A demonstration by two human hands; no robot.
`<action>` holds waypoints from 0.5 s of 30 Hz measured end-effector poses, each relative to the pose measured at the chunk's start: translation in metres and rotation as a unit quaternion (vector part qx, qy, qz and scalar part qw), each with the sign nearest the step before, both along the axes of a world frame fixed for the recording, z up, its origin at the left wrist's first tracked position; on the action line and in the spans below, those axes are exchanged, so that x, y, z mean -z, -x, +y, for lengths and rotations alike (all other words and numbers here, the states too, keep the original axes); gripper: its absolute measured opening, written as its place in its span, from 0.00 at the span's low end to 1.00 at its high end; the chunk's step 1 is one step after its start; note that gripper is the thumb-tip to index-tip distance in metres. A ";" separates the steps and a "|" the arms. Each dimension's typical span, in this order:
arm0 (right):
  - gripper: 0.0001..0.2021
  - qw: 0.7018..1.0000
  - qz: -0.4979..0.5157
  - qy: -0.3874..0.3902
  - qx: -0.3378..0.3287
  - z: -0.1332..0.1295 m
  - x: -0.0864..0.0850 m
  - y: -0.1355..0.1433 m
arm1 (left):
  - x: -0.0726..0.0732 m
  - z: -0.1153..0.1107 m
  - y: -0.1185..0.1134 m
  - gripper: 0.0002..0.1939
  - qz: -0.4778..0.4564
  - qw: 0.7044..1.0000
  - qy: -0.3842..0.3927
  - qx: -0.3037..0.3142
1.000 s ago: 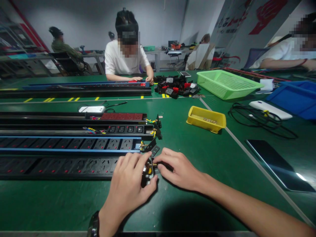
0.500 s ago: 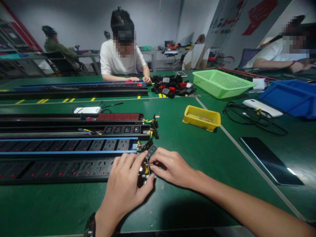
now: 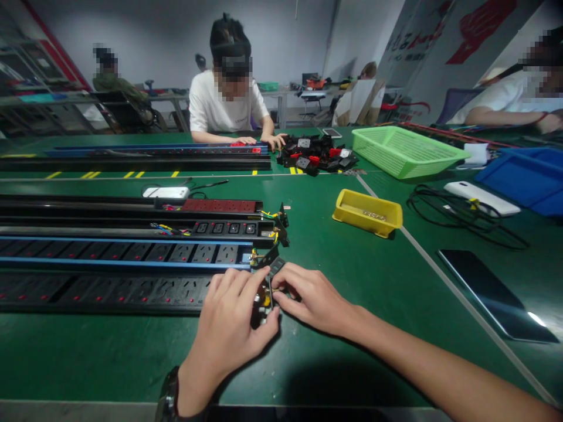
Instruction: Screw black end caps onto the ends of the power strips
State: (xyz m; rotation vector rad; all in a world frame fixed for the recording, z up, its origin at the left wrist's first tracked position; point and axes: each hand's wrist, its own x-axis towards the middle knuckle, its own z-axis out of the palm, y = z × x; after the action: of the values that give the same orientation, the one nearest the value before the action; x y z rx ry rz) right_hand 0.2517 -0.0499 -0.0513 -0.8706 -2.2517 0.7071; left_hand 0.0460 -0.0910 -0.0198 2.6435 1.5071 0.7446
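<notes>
Left side: four long strips lie roughly parallel on the desk (image 3: 352,369), running out of view. Near black strip (image 3: 101,293) and blue-edged strip (image 3: 109,252) have sockets in long rows. Behind them, black four-socket strip (image 3: 226,228) and dark-red-socket strip (image 3: 220,205) show sockets near the right end, loose coloured wires next to those.

Progress, my read: sockets look in, ends not closed. Three rear strips have dark brackets standing askew at their right ends, yellow-green wire exposed. Near strip's end is no further along: end plate (image 3: 271,293) upright there, metal and yellow bits visible inside, not flush as far as I can see.

Left hand (image 3: 233,319) is partly curled over the near strip's end, forefinger high and thumb low, bracing the end plate. Right hand (image 3: 316,296) has thumb and forefinger almost together at the plate's outer side; can't tell if a small part is pinched there.

Edges: desk's near edge crosses below both hands, left wrist close to it. Blue-edged strip sits just behind the left fingers, so little slack that way. More room rightward: yellow tray (image 3: 367,225) is well apart, beyond the right hand, phone (image 3: 495,296) farther right, cable (image 3: 466,214) behind it.
</notes>
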 end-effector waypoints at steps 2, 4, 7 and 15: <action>0.02 1.000 -0.003 -0.001 -0.001 0.000 0.001 0.000 | 0.000 0.000 0.000 0.24 -0.002 1.000 -0.003 -0.002; 0.02 1.000 -0.005 -0.002 -0.001 0.000 0.000 0.000 | -0.001 0.000 0.000 0.25 -0.001 1.000 -0.005 -0.002; 0.02 1.000 -0.014 -0.004 0.000 0.000 -0.001 0.000 | -0.001 0.000 0.000 0.25 0.001 1.000 -0.002 -0.004; 0.03 1.000 -0.022 0.012 0.001 0.001 -0.004 -0.001 | 0.001 0.000 0.000 0.25 0.000 1.000 -0.002 -0.009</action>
State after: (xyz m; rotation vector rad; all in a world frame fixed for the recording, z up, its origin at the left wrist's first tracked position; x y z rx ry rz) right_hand 0.2525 -0.0489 -0.0470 -0.9080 -2.2843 0.7207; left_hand 0.0461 -0.0912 -0.0211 2.6364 1.5329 0.7475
